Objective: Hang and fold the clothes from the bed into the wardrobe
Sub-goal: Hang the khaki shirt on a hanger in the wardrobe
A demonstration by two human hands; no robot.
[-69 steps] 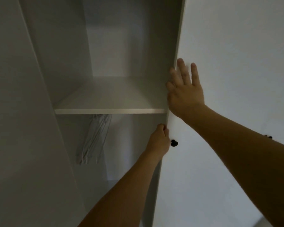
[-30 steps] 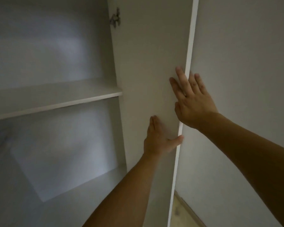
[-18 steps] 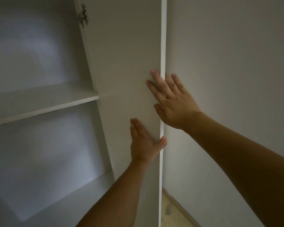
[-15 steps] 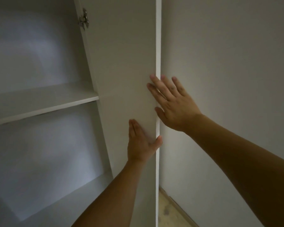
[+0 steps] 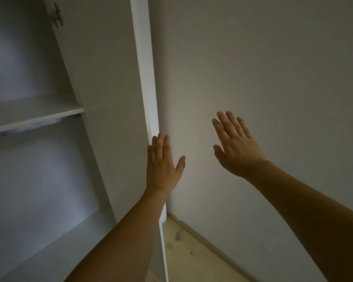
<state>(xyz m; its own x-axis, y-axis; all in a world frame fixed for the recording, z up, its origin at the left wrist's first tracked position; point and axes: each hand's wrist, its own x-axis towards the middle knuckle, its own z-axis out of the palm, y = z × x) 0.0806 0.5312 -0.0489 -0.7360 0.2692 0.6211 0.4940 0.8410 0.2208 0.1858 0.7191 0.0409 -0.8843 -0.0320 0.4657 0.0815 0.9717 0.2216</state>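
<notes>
From the head view, the wardrobe (image 5: 39, 159) is filling the left half of the picture, pale grey-white and standing open. Its door (image 5: 110, 98) is swinging out edge-on toward the camera, with the bright white front edge running down the middle of the frame and a metal hinge (image 5: 56, 14) showing at the top left of the door's inner face. Inside, one shelf (image 5: 33, 117) is crossing the compartment, and the wardrobe floor below it is lying in shadow. No clothes are showing in the part of the interior that is in view.

The left hand (image 5: 161, 165) is reaching up with straight fingers and the thumb spread, its fingertips lying at the door's front edge; whether the palm is pressing the door cannot be told. The right hand (image 5: 235, 147) is lifting flat and spread, fingers straight, gripping nothing, in front of the plain wall (image 5: 263, 68) to the right of the door. A strip of light wooden floor (image 5: 192, 251) and a skirting board are showing at the bottom between the door and the wall.
</notes>
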